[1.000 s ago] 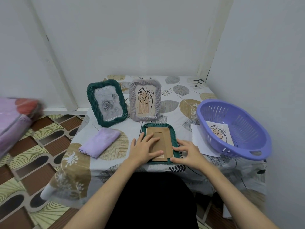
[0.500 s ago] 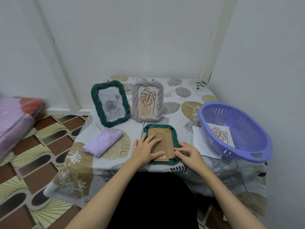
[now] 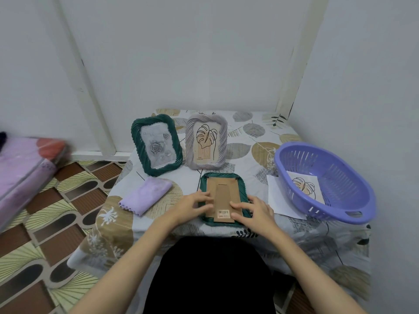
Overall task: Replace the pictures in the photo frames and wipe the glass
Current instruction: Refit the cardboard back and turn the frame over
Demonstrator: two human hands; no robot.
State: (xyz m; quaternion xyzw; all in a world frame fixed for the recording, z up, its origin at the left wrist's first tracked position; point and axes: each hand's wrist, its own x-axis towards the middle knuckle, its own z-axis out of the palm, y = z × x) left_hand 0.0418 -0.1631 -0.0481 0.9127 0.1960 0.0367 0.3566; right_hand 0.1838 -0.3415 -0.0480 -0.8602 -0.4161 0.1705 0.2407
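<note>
A: On the cloth-covered table (image 3: 247, 141), largest first: the purple basket (image 3: 353, 200) is set at the right edge, a leaf print (image 3: 305, 188) lying inside it and a white sheet (image 3: 275, 196) tucked partly beneath. Nothing there is seen to have shifted over the last second.

B: Noted. The two standing frames?

A: The green rose frame (image 3: 156, 145) and the grey leaf frame (image 3: 206, 141) are stood upright at the back, untouched. The lilac cloth (image 3: 145, 196) is left folded, well apart from both hands.

B: And the change?

A: The face-down green frame (image 3: 223, 197) is worked at its cardboard backing. The left hand (image 3: 192, 208), laid flat across the backing a second ago, has been drawn to the left border, fingers loosely curled over the edge. The right hand (image 3: 254, 210) has been moved inward, fingertips pressed on the lower right corner near the barcode sticker (image 3: 223, 213).

B: Meaning?

A: Probably the backing is being freed or seated; which cannot be told. Wiping is judged not begun.
</note>
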